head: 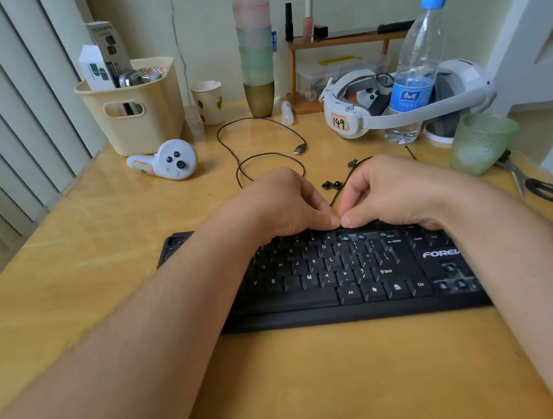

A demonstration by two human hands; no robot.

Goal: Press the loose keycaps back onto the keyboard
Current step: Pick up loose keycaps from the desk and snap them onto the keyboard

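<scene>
Both hands are working at the far edge of the keyboard (pixel 345 277), which is lying near the desk's (pixel 323 393) front edge. The left hand (pixel 281 205) and right hand (pixel 393 189) are curling their fingers downward, thumb tips meeting over the top key row; whether a keycap is sitting beneath them cannot be told. Three loose keycaps (pixel 332 185) are waiting just beyond the hands, toward the desk's middle, beside the cable (pixel 260 142). Bare sockets (pixel 361 236) are showing blue to the right of the thumbs (others by the arrow cluster). Likely risks: a cap pressed tilted may be jamming or bending its stem; a slipping cap may be skittering toward the green cup (pixel 481 143).
</scene>
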